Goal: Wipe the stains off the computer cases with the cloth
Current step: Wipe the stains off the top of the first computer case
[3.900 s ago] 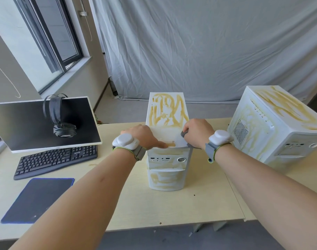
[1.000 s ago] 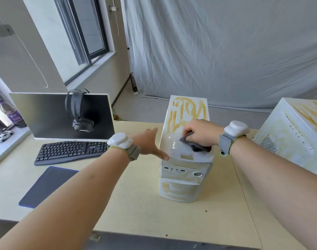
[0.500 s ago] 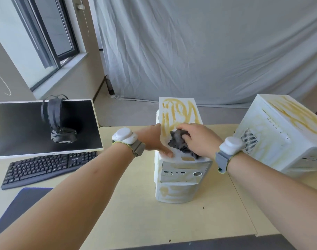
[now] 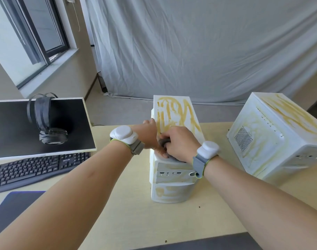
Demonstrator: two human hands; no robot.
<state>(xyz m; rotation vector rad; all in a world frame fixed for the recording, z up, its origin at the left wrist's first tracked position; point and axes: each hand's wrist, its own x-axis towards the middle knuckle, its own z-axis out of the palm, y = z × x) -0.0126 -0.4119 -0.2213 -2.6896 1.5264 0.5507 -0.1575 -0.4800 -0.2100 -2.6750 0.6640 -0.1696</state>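
Cloth point(image 4: 164, 142): dark grey, bunched on top of the middle computer case point(image 4: 172, 170), near its front edge.
Right hand point(image 4: 179, 145): fingers curled around the cloth.
Left hand point(image 4: 147, 134): fingers out straight, resting on the case's top left edge.
Stains point(image 4: 174, 112): yellow smears farther back on top.
Second case point(image 4: 278, 139): on the surface point(image 4: 136, 213) to the right, also smeared.
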